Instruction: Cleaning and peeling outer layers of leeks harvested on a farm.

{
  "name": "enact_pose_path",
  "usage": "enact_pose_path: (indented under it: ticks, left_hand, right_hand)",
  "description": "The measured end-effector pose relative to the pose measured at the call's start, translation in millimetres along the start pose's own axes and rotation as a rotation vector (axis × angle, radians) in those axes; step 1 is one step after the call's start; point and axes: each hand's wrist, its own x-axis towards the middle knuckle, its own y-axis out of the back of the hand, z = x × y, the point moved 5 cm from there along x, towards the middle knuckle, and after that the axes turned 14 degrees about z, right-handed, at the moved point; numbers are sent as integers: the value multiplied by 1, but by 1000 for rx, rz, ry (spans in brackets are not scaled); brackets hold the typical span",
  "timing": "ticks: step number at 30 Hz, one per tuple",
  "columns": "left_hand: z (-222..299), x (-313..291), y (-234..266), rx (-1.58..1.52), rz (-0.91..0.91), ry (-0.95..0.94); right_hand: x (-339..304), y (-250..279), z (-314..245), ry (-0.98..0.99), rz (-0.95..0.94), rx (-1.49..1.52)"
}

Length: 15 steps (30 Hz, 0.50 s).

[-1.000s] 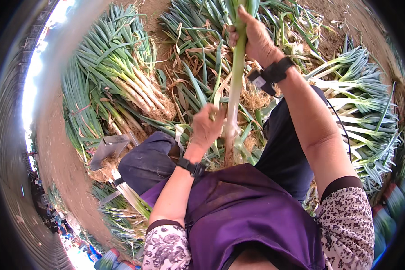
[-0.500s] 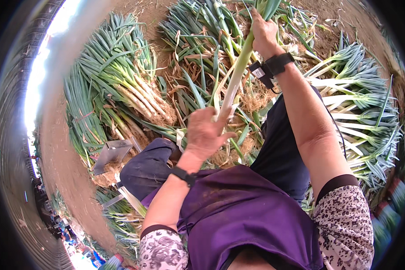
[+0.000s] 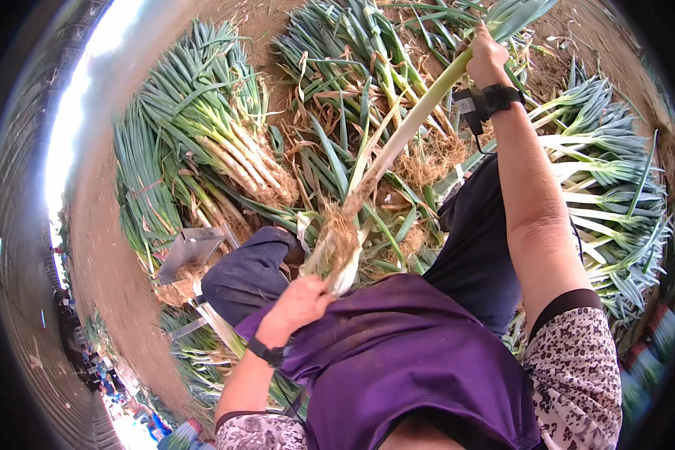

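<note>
My right hand (image 3: 488, 58) is wrapped around a long green onion (image 3: 420, 112) just below its leaves, at the upper right. The onion slants down toward my lap, its stalk pale and its lower end brown with soil. Close to my apron, the fingers of my left hand (image 3: 301, 302) are closed on a pale, peeled outer leaf (image 3: 346, 274). This leaf lies against the shaggy roots (image 3: 337, 232) at the onion's lower end. Whether the leaf is still joined to the stalk, I cannot tell.
Bundled green onions (image 3: 225, 127) lie at the left, and another leafy heap (image 3: 337, 52) is straight ahead. Onions with clean white stalks (image 3: 589, 172) are fanned out at the right. A metal plate (image 3: 190, 251) stands beside my left knee (image 3: 244, 270).
My left hand has moved from the lower stalk down toward my apron, with a peeled leaf now in it. My right hand has shifted right with the green onion, which slants more.
</note>
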Motion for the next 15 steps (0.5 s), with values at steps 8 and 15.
enact_pose_path:
  ticks: [8,15]
  left_hand:
    - [75,97,106,70,779,-201]
    - [51,109,60,-230,682,199]
  right_hand:
    - [-30,9,9,-92,-28,7]
    - [-89,3,8,-33,-241,-154]
